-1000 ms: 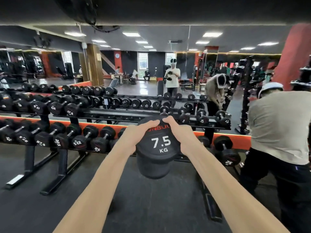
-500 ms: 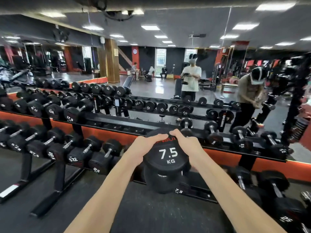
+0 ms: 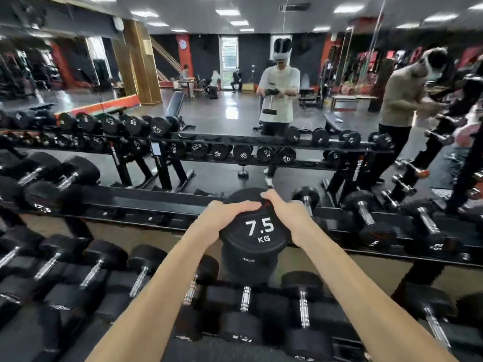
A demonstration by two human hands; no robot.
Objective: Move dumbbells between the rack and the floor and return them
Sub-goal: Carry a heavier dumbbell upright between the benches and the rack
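I hold a black dumbbell marked 7.5 KG (image 3: 257, 231) upright, end face toward me, above the rack's lower tier. My left hand (image 3: 222, 218) grips the left rim of its top head, fingers curled over the edge. My right hand (image 3: 286, 212) grips the right rim the same way. The dumbbell's lower head hangs below, just above the lower row of dumbbells (image 3: 245, 301). Behind it runs the upper shelf of the rack (image 3: 146, 202), with a bare stretch of rail directly beyond my hands.
Small dumbbells (image 3: 366, 220) sit on the upper shelf to the right, heavier ones (image 3: 52, 184) to the left. A wall mirror behind the rack reflects me and a person (image 3: 400, 105) standing to my right.
I have stepped closer to the rack and the view tilts down over it. The dumbbell, held by both hands throughout, has moved forward over the lower tier toward the upper shelf.
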